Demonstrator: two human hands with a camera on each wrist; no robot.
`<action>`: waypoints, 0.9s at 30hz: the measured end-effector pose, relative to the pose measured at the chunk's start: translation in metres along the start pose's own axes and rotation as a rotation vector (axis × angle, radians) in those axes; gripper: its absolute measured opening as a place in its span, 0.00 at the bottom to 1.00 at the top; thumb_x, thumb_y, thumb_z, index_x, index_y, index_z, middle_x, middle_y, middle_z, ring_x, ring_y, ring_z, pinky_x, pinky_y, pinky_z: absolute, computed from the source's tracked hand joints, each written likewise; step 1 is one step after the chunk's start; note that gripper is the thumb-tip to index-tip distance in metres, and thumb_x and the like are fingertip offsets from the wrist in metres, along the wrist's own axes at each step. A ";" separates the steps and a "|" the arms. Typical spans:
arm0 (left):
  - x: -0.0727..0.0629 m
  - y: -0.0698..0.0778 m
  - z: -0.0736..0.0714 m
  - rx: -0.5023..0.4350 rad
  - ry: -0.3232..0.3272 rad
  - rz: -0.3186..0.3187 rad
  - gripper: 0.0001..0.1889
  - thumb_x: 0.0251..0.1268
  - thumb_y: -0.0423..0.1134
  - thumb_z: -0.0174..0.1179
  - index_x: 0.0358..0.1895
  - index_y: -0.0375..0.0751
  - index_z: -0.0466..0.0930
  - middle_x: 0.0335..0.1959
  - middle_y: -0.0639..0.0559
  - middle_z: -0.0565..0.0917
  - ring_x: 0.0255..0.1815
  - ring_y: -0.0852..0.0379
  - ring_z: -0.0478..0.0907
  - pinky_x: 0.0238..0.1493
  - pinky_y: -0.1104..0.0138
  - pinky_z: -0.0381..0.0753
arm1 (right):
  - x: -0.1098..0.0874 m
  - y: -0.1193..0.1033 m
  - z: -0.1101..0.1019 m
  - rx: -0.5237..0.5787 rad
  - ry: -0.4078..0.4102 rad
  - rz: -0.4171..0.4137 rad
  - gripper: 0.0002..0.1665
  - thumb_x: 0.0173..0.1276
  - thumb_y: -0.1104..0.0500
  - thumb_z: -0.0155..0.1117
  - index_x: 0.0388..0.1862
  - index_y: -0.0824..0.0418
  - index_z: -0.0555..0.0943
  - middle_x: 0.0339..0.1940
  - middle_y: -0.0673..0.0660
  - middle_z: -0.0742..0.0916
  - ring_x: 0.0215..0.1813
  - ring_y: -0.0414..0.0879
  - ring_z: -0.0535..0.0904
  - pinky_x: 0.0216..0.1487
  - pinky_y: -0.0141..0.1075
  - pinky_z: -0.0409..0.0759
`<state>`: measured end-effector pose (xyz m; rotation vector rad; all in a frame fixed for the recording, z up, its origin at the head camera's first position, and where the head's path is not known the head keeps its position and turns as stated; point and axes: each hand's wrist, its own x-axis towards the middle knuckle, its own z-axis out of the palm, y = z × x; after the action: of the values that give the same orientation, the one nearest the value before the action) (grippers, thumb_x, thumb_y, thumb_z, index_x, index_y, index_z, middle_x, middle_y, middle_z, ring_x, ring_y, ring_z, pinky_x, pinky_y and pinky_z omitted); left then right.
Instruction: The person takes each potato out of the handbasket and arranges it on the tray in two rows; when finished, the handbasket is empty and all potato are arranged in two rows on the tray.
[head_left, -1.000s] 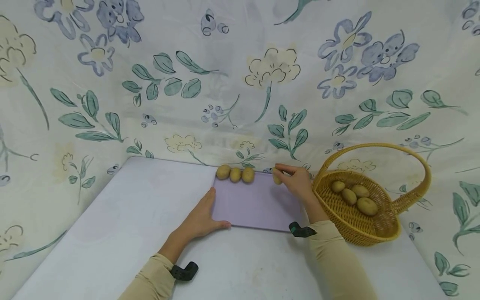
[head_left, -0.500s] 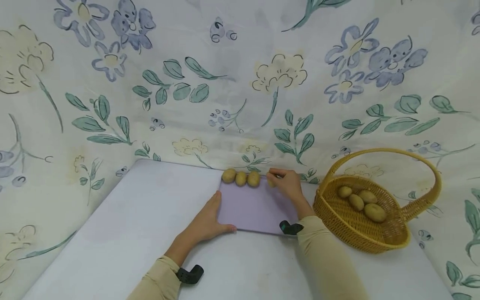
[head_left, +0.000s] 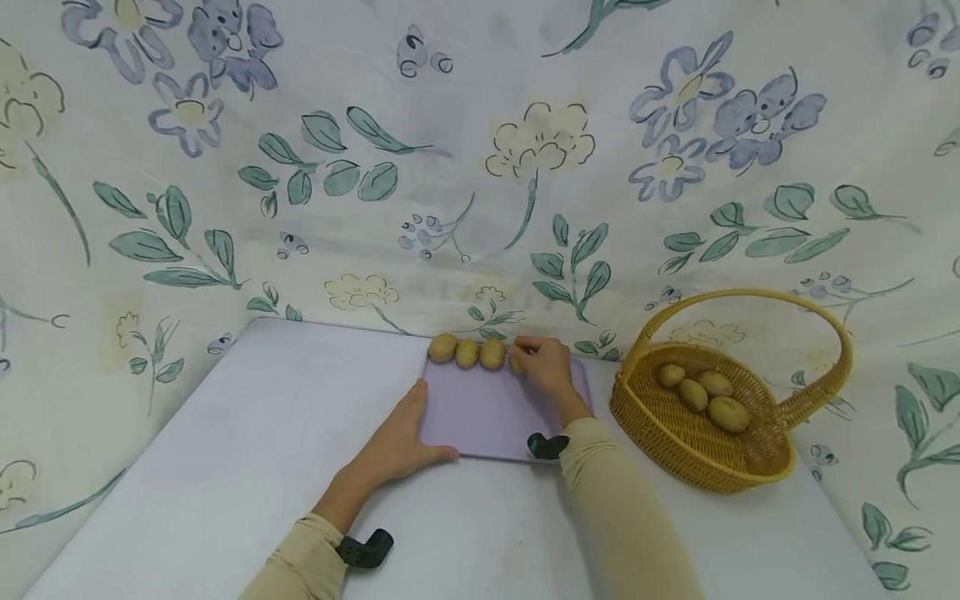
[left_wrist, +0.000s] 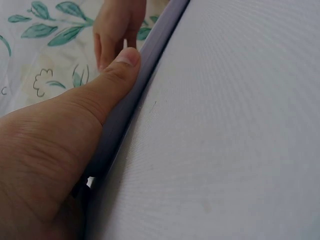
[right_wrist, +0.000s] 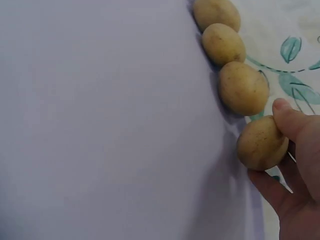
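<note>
My right hand (head_left: 546, 365) pinches a potato (right_wrist: 263, 143) between thumb and fingers at the far edge of a lilac tray (head_left: 487, 412). In the right wrist view it sits just beside the end of a row of three potatoes (right_wrist: 243, 89) on the tray. A narrow gap seems to part it from the nearest one. At the tray's near left corner rests my left hand (head_left: 393, 437). Its thumb lies along the near edge and its straight fingers along the left side. The left wrist view shows the thumb (left_wrist: 112, 82) against the tray's rim.
A yellow wicker basket (head_left: 675, 450) with a tall handle stands right of the tray, holding several potatoes (head_left: 727, 414). The white table (head_left: 262, 442) meets a floral cloth backdrop (head_left: 450, 167) behind the tray.
My right hand has moved left along the tray's far edge with the potato, toward the row. The left hand has stayed at the tray's corner. The head view shifted slightly.
</note>
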<state>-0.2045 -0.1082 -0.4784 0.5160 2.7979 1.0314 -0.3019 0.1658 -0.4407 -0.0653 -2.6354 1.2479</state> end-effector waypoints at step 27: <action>-0.006 0.004 -0.005 -0.002 0.003 -0.010 0.71 0.48 0.68 0.75 0.81 0.28 0.38 0.84 0.34 0.44 0.86 0.39 0.43 0.85 0.49 0.49 | 0.000 -0.003 0.021 -0.004 0.084 0.053 0.19 0.62 0.49 0.77 0.49 0.56 0.91 0.51 0.56 0.92 0.60 0.51 0.86 0.63 0.42 0.83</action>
<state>-0.1992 -0.1105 -0.4720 0.5007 2.7984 1.0340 -0.3066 0.1480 -0.4516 -0.1855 -2.5799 1.2292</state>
